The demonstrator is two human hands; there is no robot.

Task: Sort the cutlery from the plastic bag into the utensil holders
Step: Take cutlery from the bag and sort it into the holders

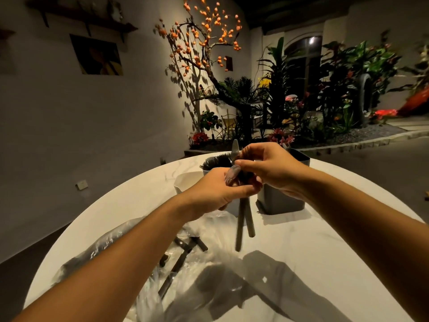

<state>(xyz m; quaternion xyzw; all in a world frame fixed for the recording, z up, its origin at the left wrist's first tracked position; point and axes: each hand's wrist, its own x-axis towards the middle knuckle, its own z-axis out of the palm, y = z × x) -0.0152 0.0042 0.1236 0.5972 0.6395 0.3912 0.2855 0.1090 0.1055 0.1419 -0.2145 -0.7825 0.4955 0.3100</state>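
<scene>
Both hands meet on a cutlery bundle (242,212): the left hand (218,191) is wrapped round its stems, while the right hand (271,168) pinches one piece at the top. More cutlery lies in the bag (144,233) at the table's (325,263) near-left edge; the holders (282,201) stand towards the far edge. Tugging one piece could drag its neighbours loose, and they would clatter down.

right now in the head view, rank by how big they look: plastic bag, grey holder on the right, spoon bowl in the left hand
1. plastic bag, though nearest the camera
2. grey holder, partly hidden by the right hand
3. spoon bowl in the left hand
</scene>
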